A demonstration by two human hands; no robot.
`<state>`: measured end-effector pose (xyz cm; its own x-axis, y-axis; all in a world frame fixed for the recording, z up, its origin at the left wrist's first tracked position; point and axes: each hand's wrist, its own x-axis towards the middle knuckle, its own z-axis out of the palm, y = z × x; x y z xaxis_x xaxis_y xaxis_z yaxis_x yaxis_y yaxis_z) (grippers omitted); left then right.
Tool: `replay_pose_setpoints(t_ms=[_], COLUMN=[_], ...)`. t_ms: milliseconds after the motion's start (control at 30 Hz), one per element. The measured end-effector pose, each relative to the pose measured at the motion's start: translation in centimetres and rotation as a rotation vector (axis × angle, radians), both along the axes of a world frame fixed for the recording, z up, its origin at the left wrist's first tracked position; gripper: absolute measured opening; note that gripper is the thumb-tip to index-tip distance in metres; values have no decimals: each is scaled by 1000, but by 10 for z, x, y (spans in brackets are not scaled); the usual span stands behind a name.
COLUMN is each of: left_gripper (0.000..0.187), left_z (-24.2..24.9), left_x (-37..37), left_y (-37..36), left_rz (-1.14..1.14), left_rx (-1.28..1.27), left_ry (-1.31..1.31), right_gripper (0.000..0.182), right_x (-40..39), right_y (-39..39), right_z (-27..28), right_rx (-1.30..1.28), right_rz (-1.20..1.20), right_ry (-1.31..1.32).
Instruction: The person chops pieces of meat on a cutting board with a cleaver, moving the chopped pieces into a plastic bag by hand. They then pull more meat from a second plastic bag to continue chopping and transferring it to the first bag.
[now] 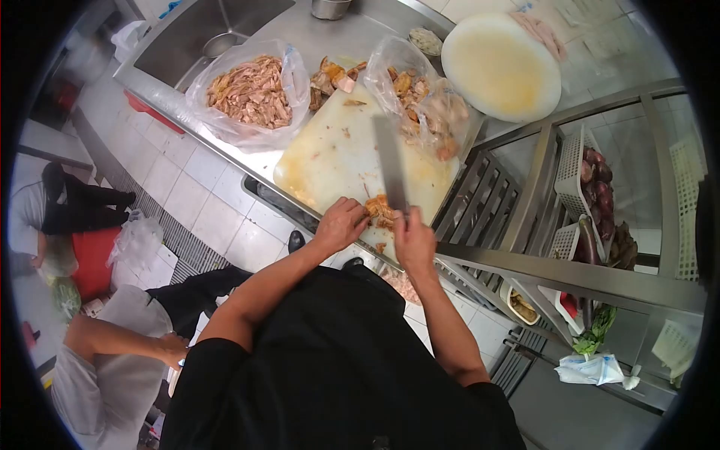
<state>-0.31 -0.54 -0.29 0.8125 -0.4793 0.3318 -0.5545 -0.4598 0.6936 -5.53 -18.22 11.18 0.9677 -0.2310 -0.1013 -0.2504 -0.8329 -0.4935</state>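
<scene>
My right hand [414, 238] is wrapped round the handle of a kitchen knife [390, 161]. Its broad blade is blurred and points away from me over the white cutting board [319, 161]. Beside the blade, near the board's front edge, lies brown cooked meat [381, 211]. My left hand [341, 225] has its fingers curled against the left side of this meat, holding it. Beyond the board's left corner, a clear plastic bag [296, 79] is full of sliced meat [251, 94]. Larger brown meat pieces [330, 79] sit at the board's far edge, and another plastic bag [435, 112] of pieces stands at right.
A steel sink [169, 56] is at far left, a round white board [501, 67] at far right. On the right, a metal rack [517, 210] holds baskets of onions [598, 184] and other vegetables. A co-worker in a grey shirt [124, 352] is close on my left; another person stands farther off.
</scene>
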Motion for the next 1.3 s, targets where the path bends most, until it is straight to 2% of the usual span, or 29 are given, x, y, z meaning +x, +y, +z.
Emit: replay_pose_setpoints(t_ms=[67, 100, 167, 267, 333, 433, 533, 633, 700, 767, 833, 900, 1033, 1100, 1133, 1267, 1300], left_gripper=[16, 17, 19, 23, 25, 27, 27, 23, 21, 20, 19, 17, 17, 15, 15, 14, 14], left_z=[0, -1, -4, 4, 18, 30, 17, 17, 24, 20, 13, 9, 10, 10, 9, 6, 5], left_x=[-1, 0, -6, -15, -23, -27, -21, -17, -19, -20, -21, -21, -18, -17, -19, -19, -18], left_y=[0, 2, 4, 3, 2, -16, -26, -27, -22, -14, -12, -11, -15, -15, -15, -13, -13], left_rz=[-15, -31, -32, -82, -131, -177, -143, -74, -10, 5, 27, -2, 4, -16, -15, -22, -21], left_rx=[7, 20, 9, -31, -53, 85, 217, 203, 90, 74, 61, 62, 79, 29, 29, 40, 34], left_ry=[6, 11, -26, -68, -67, -89, -40, -53, 17, 2, -6, -63, -64, -100, -99, -64, -61], right_gripper=[31, 31, 32, 31, 31, 32, 32, 33, 33, 33, 33, 34, 33, 31, 30, 31, 31], right_x=[2, 8, 10, 16, 17, 17, 6, -12, -23, -30, -32, -34, -32, -32, -30, -24, -22], right_y=[-5, -3, -6, -7, -13, -27, -30, -29, -27, -25, -19, -11, -6, -11, -9, -13, -12], right_z=[-27, -27, -22, 0, 12, 18, 23, 18, 10, 5, 16, 32, 24, -15, -25, -16, -3], right_rx=[-54, -104, -65, -18, 56, 118, 112, 112, 115, 69, 59, 166, 166, -43, -137, -103, -46], right_rz=[86, 171, 193, 110, -27, -64, -81, -99, -106, -88, -77, -77, -77, 51, 122, 140, 83], right_ry=[81, 159, 132, 63, -18, -40, -5, 24, 13, 104, 89, -119, -225, 98, 161, 103, 92])
